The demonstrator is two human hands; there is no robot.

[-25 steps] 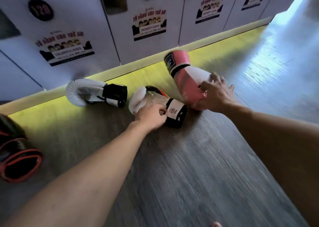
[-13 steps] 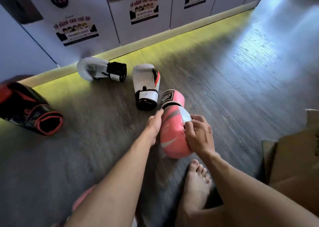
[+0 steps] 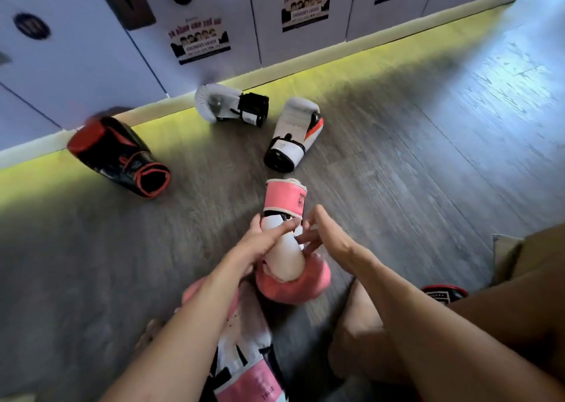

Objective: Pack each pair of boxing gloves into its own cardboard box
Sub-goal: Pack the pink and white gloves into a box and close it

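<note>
Both hands close on one pink-and-white padded boxing glove (image 3: 286,249) held above the grey wood-plank floor (image 3: 397,172): the left hand (image 3: 260,242) wraps its white palm from the left, fingers across the front, and the right hand (image 3: 324,236) pinches it from the right with thumb raised, so each grip is grasping the glove. Its pink cuff points away from the person, its rounded pink end toward them. Just below, under the left forearm, lies a second pink-and-white glove (image 3: 247,365), running to the bottom edge. Beyond the cuff, apart from it, a white glove with black cuff and orange trim (image 3: 293,132) lies on the floor; another white glove with black cuff (image 3: 229,105) sits near the yellow-lit skirting. A black-and-red glove (image 3: 119,154) lies well to the left. Bare floor stretches wide to the right. At the right edge a brown cardboard box (image 3: 507,255) is partly in view, a black-and-red cuff (image 3: 443,293) beside it.
</note>
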